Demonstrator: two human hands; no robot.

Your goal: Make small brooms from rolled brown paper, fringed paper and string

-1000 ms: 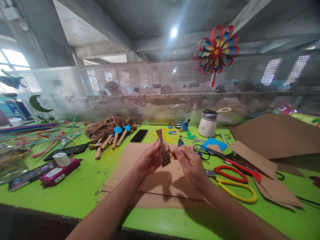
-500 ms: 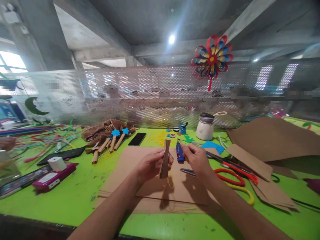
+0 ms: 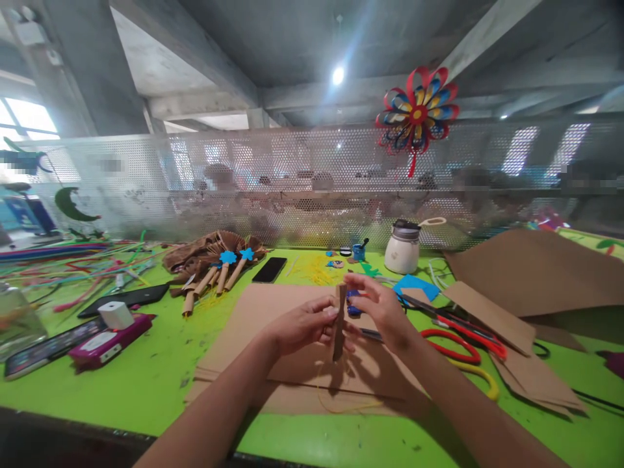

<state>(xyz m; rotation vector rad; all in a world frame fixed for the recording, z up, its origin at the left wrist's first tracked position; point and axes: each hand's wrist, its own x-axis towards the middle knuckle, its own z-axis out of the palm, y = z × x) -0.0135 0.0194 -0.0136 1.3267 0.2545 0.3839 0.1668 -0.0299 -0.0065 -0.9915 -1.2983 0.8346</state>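
Note:
Upright over the brown paper stack (image 3: 238, 331), a narrow pleated strip of brown paper (image 3: 339, 331) is pinched between the thumb and fingers of my left hand (image 3: 305, 325). A thin yellow strand (image 3: 351, 411) trails onto the stack below it. My right hand (image 3: 383, 315) is just right of the strip's upper part, fingers apart and curved towards it; whether the fingertips touch the paper I cannot tell. Behind those fingers lies a blue tool (image 3: 353, 304), partly hidden. Scissors with red (image 3: 451, 346) and yellow handles lie by my right wrist, which partly covers them.
Finished paper fans (image 3: 224, 260) with blue cutouts lie back left, beside a black phone (image 3: 270, 270). A white jar (image 3: 402, 250) stands at the back. Brown paper pieces (image 3: 492, 312) fill the right. A purple box (image 3: 112, 341) and another phone (image 3: 53, 348) lie left.
The pleated strip has turned from slanted to nearly upright and shifted right. My right hand let go of the yellow strand, drew away to the right, then came back beside the strip with fingers apart.

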